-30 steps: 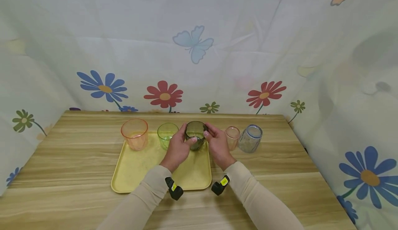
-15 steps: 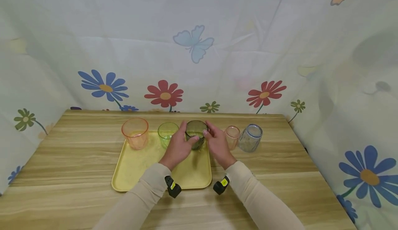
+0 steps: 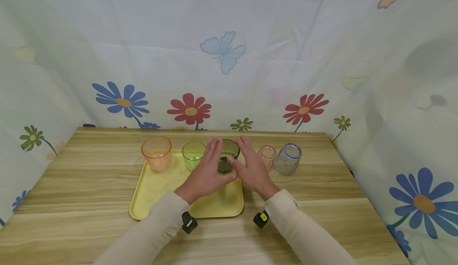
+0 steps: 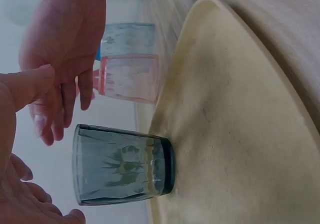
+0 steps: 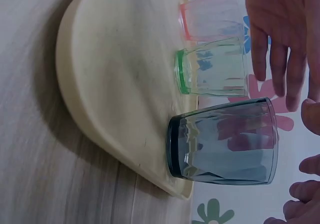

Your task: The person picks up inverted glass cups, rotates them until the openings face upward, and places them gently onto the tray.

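A dark grey-green glass [image 5: 225, 141] stands upright at the back right of the yellow tray [image 3: 161, 195]. My left hand [image 3: 204, 175] is raised beside its left side with fingers extended, holding nothing. On the other side, my right hand [image 3: 253, 171] hovers with its fingers straight and apart from the glass. Both wrist views show a gap between the hands and the dark glass. To its left on the tray stand a green glass [image 3: 193, 157] and an orange-pink glass [image 3: 157, 157], both upright.
Right of the tray, a small pink glass [image 3: 268, 157] and a blue-rimmed clear glass [image 3: 287, 161] stand upside down on the wooden table [image 3: 304, 209]. A flower-printed cloth [image 3: 250, 78] hangs behind the table and along its sides.
Both hands have let go of the dark glass, their fingers straightening and lifting off its sides. The glass stays in place on the tray.
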